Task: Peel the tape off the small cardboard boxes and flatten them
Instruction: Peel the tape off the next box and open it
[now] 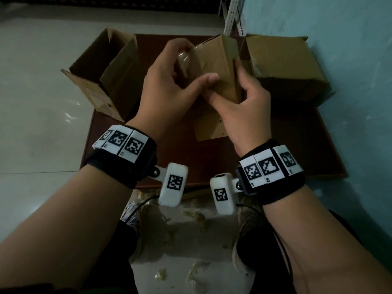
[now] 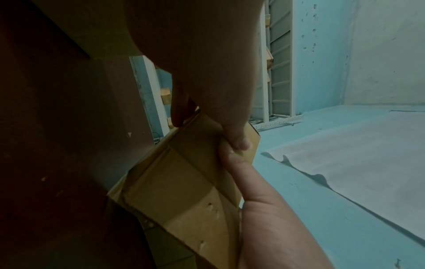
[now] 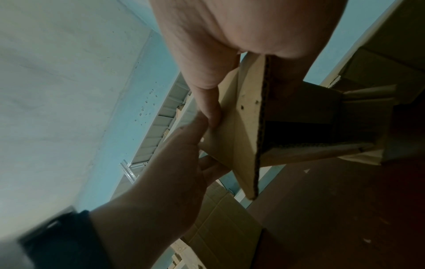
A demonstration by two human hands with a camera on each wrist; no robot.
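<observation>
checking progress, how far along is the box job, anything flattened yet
Nothing lies flat yet. The left box stands open. In hand: the middle box, held by the right hand, while the left hand pulls clear tape off it. The right box still looks closed.

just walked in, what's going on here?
A person is stripping tape off a small cardboard box held above a brown board. The right hand grips the box; the left hand pinches a clear tape strip partly peeled away. Two more boxes sit on the board, an opened one left, a closed one right.
</observation>
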